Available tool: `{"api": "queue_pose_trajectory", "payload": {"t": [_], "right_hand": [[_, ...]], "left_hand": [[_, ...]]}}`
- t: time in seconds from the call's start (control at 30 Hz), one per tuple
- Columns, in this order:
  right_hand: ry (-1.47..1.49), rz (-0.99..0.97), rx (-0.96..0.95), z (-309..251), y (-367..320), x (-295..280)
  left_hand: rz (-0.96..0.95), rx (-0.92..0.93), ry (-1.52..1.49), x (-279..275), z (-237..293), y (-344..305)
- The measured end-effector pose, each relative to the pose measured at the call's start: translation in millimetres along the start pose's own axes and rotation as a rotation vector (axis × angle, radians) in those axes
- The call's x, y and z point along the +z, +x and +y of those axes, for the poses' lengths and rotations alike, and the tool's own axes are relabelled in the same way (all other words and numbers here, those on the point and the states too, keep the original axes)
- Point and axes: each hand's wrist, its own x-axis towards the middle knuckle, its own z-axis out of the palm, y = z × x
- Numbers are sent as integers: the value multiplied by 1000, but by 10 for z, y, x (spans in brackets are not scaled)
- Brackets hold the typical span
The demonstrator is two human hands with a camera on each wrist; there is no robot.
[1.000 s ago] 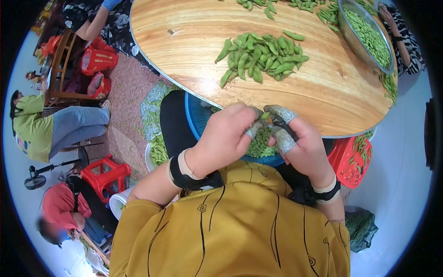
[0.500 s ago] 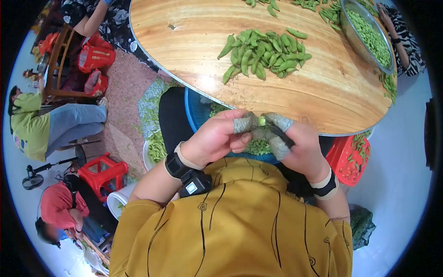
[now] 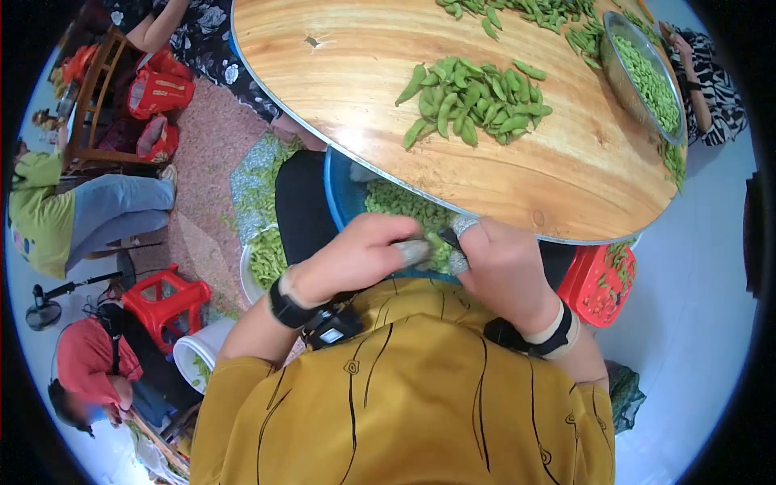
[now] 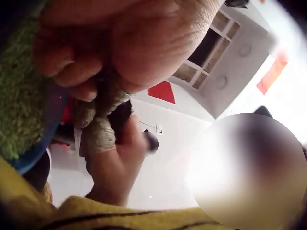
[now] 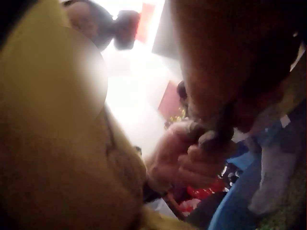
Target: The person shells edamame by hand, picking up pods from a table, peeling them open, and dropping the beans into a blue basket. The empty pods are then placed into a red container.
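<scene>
Step in hand, as judged: opening one pod [image 3: 436, 240]. The left hand [image 3: 356, 260] and the right hand [image 3: 503, 271] meet over the blue basin [image 3: 333, 198] in the person's lap, below the table [image 3: 566, 178] edge. Both hands pinch the pod between curled, cloth-wrapped fingertips [image 3: 414, 252], set narrow. The wrist views are too blurred to show the grip. The next move likely calls for thumb pressure along the seam, with the hands kept above the basin. A pile of pods [image 3: 477, 101] lies on the table, near the metal bowl [image 3: 612, 77].
</scene>
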Motion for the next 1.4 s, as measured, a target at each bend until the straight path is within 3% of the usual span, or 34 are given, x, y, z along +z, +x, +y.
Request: {"api": "queue_pose_trajectory", "payload": {"t": [0.07, 0.13, 0.2, 0.27, 0.4, 0.47, 0.53, 0.6, 0.67, 0.73, 0.87, 0.93, 0.97, 1.0, 1.07, 1.13, 1.2, 1.27, 1.33, 1.4], "right_hand": [[43, -11, 20, -33, 51, -61], [120, 40, 37, -44, 105, -105], [198, 91, 59, 3, 179, -102], [83, 322, 174, 158, 355, -81], [-56, 309, 258, 368, 524, 37], [-16, 332, 301, 405, 519, 69], [153, 333, 373, 363, 483, 53], [314, 335, 453, 298, 413, 1], [493, 344, 472, 207, 321, -74], [399, 307, 397, 119, 201, -111], [500, 260, 370, 94, 57, -97], [1095, 49, 568, 109, 40, -192], [1294, -6, 668, 146, 57, -292], [1302, -3, 671, 142, 40, -269], [1309, 200, 651, 131, 16, -216], [1197, 137, 682, 162, -2, -203], [877, 49, 488, 140, -14, -171], [885, 8, 474, 135, -35, -182], [794, 2, 351, 152, -40, -201], [825, -4, 371, 161, -41, -198]], "left_hand": [[135, -58, 29, -150, -19, -254], [294, -152, 440, -312, -173, -519], [384, -391, 845, -413, -421, -789], [408, -726, 1051, -405, -485, -938], [465, -735, 1038, -336, -241, -838], [551, -319, 912, -281, -83, -643], [485, 6, 691, -219, 30, -421], [461, 188, 489, -93, 88, -145], [398, 143, 65, 104, 225, 96], [257, 90, -228, 180, 403, 233], [153, 12, -496, 298, 231, 393], [135, -49, -618, 295, 231, 381], [139, -76, -683, 258, 258, 368], [145, -99, -748, 234, 272, 358], [194, -75, -716, 231, 239, 338], [239, -29, -577, 209, 196, 328], [230, 1, -521, 239, 145, 315], [215, 31, -466, 266, 142, 309], [283, -18, -168, 282, 178, 309], [301, 29, -70, 291, 194, 311]]}}
